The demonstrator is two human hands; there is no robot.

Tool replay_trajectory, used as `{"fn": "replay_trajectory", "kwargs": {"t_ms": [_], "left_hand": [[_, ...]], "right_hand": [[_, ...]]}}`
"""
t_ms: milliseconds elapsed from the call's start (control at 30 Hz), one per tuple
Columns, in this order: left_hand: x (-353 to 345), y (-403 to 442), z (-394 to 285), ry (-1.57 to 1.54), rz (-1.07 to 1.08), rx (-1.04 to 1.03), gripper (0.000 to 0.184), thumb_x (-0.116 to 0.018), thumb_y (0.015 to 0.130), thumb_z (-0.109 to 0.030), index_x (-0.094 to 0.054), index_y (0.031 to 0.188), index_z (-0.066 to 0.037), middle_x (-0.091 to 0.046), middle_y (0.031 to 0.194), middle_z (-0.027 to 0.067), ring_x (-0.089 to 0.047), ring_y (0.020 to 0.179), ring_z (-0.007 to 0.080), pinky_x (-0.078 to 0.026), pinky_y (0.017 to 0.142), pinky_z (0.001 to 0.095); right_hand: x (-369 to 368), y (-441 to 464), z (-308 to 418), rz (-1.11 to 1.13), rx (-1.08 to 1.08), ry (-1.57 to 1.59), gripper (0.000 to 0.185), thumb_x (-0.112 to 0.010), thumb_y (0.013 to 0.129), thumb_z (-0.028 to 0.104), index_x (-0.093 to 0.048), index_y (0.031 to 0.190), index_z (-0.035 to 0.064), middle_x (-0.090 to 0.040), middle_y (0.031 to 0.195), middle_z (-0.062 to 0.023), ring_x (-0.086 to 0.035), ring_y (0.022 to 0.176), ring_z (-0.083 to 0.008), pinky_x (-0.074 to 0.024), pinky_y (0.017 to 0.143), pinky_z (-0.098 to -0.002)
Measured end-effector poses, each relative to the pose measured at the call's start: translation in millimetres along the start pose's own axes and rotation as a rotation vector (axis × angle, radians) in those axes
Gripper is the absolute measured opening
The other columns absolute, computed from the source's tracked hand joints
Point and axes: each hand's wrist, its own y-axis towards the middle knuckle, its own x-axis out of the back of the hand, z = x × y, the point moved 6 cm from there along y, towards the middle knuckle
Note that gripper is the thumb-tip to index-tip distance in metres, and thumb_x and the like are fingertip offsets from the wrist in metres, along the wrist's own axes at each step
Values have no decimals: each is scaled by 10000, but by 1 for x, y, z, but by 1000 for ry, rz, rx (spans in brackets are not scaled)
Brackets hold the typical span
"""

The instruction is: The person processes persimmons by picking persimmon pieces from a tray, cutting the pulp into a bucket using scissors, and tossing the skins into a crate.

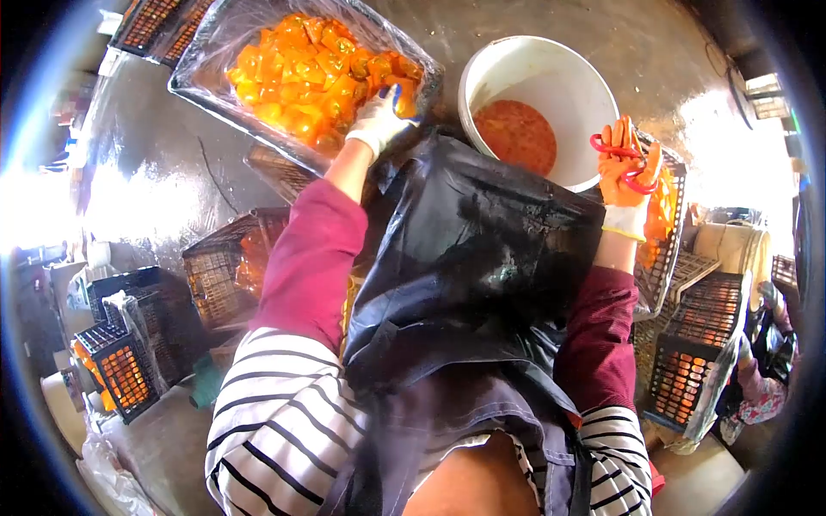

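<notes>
My left hand (381,123), in a white glove with blue on the fingers, is at the right end of a plastic-lined crate (200,96). Its fingers curl around a glossy orange piece that looks like a pepper (405,105). More orange peppers (301,73) are heaped in that crate. In an orange glove with a white cuff, my right hand (626,172) holds red-handled scissors (613,146), the loops around its fingers; the blades are hidden. Beside it stands a white bucket (475,73) with wet orange-red scraps (519,136) inside.
A black apron (465,249) covers my lap. Right of the bucket, a crate (675,202) holds more orange pieces. Crates stand on the floor at left (215,275) and right (701,344). Another person's sleeve (761,391) shows at far right.
</notes>
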Motion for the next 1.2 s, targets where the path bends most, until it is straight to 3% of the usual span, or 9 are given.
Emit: {"fn": "replay_trajectory", "kwargs": {"t_ms": [167,267,433,467,533,633,667,733,1200], "left_hand": [[-20,22,2,-49,9,64,529,-685,762,-426,-579,1223,-190,-656,1024,192,-632,987,332,-489,838,415],[-17,17,38,-1089,135,510,416,-595,883,-407,-650,1083,-47,-692,949,100,-655,905,227,-491,781,355],[12,10,39,-2404,-64,506,559,-646,867,-371,-464,1290,-54,-566,1225,149,-561,1088,341,-479,939,491],[21,9,22,-2371,-15,500,506,-656,868,-350,-510,1245,-45,-583,1213,136,-581,1069,312,-490,917,426],[63,17,-11,-563,-287,-84,472,-643,875,-371,-559,1181,-22,-619,1161,149,-603,1044,287,-491,870,364],[74,24,-77,-834,-222,6,377,-534,937,-331,-600,1124,-10,-655,1057,168,-626,1005,250,-478,852,319],[102,7,-120,-747,-206,91,376,-509,960,-323,-609,1117,4,-656,1070,146,-630,999,217,-480,861,293],[79,18,-156,-1103,-163,-90,411,-480,972,-347,-615,1110,16,-665,1049,151,-636,983,232,-489,853,300],[7,33,-195,-1938,165,95,528,-556,925,-422,-510,1274,-29,-572,1226,118,-570,1078,203,-474,921,298]], "right_hand": [[-13,5,-15,-57,44,-141,552,-534,917,383,-504,1235,-67,-589,1219,-179,-580,1122,-265,-396,1051,-417],[-25,4,-19,-97,114,-241,529,-509,941,380,-452,1198,-79,-477,1302,-229,-501,1171,-338,-408,1028,-464],[-35,-3,-33,-131,28,-286,473,-536,935,343,-506,1191,-53,-547,1255,-206,-540,1158,-309,-425,1019,-436],[-31,-2,-36,-130,2,-363,458,-537,936,336,-506,1196,-40,-541,1260,-203,-542,1154,-309,-430,1013,-434],[-40,-9,-42,-132,-36,-522,430,-541,938,320,-505,1204,-15,-530,1270,-197,-546,1146,-308,-441,1002,-429],[-32,-9,-44,91,90,-1242,398,-472,968,288,-464,1305,75,-509,1304,-89,-595,1033,-267,-513,735,-362],[-28,-12,-60,14,-84,-607,395,-462,971,282,-464,1307,76,-528,1278,-80,-614,978,-241,-508,673,-340],[-28,-18,-65,-128,-72,-900,393,-468,968,290,-478,1294,72,-596,1157,-92,-626,905,-196,-495,645,-298],[-60,-18,-94,192,-27,-1768,347,-641,892,259,-591,1164,50,-633,1069,-41,-558,1012,-127,-428,879,-262]]}}
